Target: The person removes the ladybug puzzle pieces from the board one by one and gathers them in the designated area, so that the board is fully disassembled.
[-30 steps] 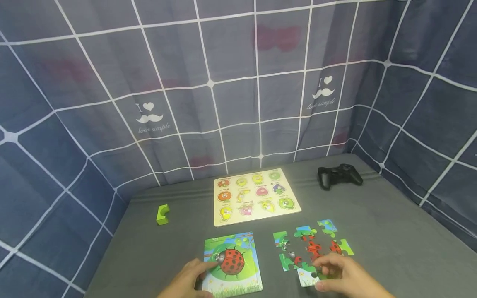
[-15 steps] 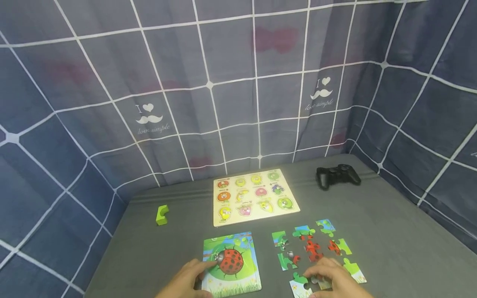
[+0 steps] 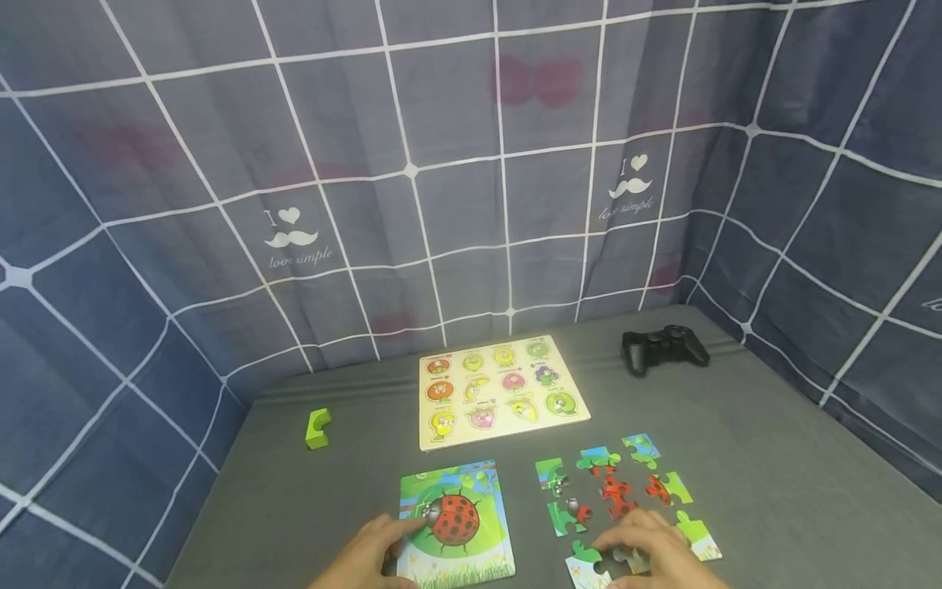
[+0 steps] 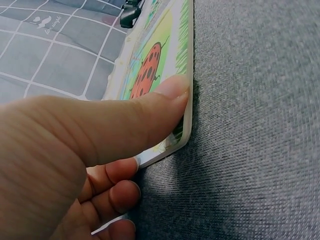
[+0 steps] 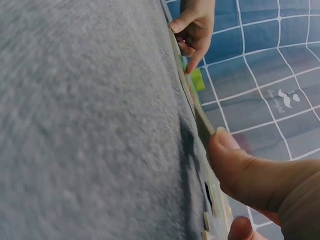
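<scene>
My left hand (image 3: 371, 552) lies at the left side of a square ladybug puzzle board (image 3: 456, 523). Its index finger touches the picture, and in the left wrist view the thumb (image 4: 172, 90) presses near the board's edge, the other fingers bent beside the corner. Loose jigsaw pieces lie to the right. Over the nearest ones, my right hand (image 3: 655, 556) pinches a puzzle piece (image 3: 639, 563) between thumb and index finger, mostly hidden by the hand. A white-and-green piece (image 3: 581, 571) sits right at its index fingertip. A red spotted piece (image 3: 616, 495) lies just beyond.
A wooden fruit puzzle board (image 3: 504, 393) lies behind the ladybug board. A green arch block (image 3: 318, 429) stands at the left, and a black game controller (image 3: 665, 348) at the back right. A checked curtain (image 3: 456, 204) hangs around the grey table (image 3: 353, 466).
My right hand has moved left and toward me, uncovering a green-and-white piece on its right. The white-and-green piece at its fingertip has shifted the same way. My left hand stays on the board.
</scene>
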`<state>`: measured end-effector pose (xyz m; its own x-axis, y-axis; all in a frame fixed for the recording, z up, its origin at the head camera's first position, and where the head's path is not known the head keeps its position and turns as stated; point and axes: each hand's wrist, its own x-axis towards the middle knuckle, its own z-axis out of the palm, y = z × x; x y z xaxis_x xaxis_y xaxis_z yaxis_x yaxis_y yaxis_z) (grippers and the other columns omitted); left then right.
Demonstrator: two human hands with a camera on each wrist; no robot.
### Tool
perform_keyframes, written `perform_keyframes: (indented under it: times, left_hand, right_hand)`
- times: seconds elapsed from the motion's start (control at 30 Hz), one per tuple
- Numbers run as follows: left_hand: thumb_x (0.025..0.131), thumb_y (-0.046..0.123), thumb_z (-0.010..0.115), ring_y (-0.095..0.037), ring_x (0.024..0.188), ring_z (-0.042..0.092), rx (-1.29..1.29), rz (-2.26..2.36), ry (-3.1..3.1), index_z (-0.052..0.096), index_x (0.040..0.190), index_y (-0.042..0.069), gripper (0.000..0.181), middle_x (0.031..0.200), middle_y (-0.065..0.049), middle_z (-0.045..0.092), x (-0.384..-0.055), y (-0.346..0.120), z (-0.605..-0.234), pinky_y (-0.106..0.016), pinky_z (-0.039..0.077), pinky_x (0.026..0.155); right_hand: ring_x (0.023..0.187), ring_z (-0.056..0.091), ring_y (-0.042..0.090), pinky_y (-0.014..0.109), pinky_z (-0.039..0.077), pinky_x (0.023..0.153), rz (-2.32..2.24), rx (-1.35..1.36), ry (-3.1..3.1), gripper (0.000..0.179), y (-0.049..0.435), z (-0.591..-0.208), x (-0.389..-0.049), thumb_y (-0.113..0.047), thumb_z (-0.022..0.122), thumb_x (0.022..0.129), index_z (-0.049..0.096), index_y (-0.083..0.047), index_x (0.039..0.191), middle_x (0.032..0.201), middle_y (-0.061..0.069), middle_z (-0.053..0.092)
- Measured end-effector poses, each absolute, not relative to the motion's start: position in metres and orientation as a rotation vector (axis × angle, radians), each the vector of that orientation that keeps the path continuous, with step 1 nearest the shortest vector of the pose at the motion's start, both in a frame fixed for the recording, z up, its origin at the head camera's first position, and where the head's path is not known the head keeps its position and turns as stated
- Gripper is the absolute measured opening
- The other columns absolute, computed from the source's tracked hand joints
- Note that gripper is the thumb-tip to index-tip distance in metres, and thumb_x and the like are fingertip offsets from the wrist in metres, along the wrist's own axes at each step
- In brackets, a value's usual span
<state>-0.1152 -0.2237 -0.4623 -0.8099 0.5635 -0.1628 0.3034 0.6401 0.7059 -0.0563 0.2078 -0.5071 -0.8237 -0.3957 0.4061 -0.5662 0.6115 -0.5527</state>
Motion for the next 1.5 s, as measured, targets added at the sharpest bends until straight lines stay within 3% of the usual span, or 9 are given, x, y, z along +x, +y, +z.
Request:
perform_keyframes:
  times: [0.33,0.67,1.0,1.5]
  left_hand:
    - [0.077,0.033,0.081,-0.003,0.071,0.034,0.698,0.984,2.485,0.055,0.137,0.007,0.071,0.086,0.000,0.043,-0.115,-0.223,-0.464,-0.023,0.031,0.060]
    - [0.078,0.040,0.077,-0.001,0.071,0.034,0.762,0.976,2.501,0.056,0.138,0.010,0.070,0.084,0.004,0.042,-0.114,-0.223,-0.466,-0.022,0.030,0.059]
    - [0.074,0.029,0.084,-0.006,0.073,0.035,0.613,0.983,2.482,0.057,0.137,0.012,0.071,0.087,-0.001,0.045,-0.115,-0.223,-0.465,-0.024,0.031,0.060]
    - [0.074,0.027,0.085,-0.006,0.073,0.035,0.624,0.962,2.502,0.058,0.136,0.013,0.069,0.085,0.000,0.044,-0.115,-0.222,-0.464,-0.023,0.030,0.060]
  right_hand:
    - [0.082,0.038,-0.006,0.025,0.016,0.065,0.924,0.748,-2.573,0.048,0.204,-0.512,-0.054,-0.035,0.088,0.061,0.068,-0.032,0.104,0.088,-0.020,0.048]
    - [0.084,0.027,-0.008,0.022,0.013,0.064,0.704,0.724,-2.506,0.043,0.196,-0.511,-0.054,-0.061,0.081,0.061,0.072,-0.038,0.096,0.087,-0.028,0.036]
    - [0.083,0.028,-0.008,0.024,0.013,0.062,0.728,0.756,-2.514,0.040,0.200,-0.511,-0.057,-0.053,0.078,0.065,0.073,-0.032,0.099,0.089,-0.026,0.037]
    - [0.082,0.026,-0.009,0.022,0.013,0.062,0.670,0.700,-2.534,0.040,0.199,-0.512,-0.057,-0.058,0.079,0.063,0.073,-0.037,0.097,0.087,-0.029,0.032]
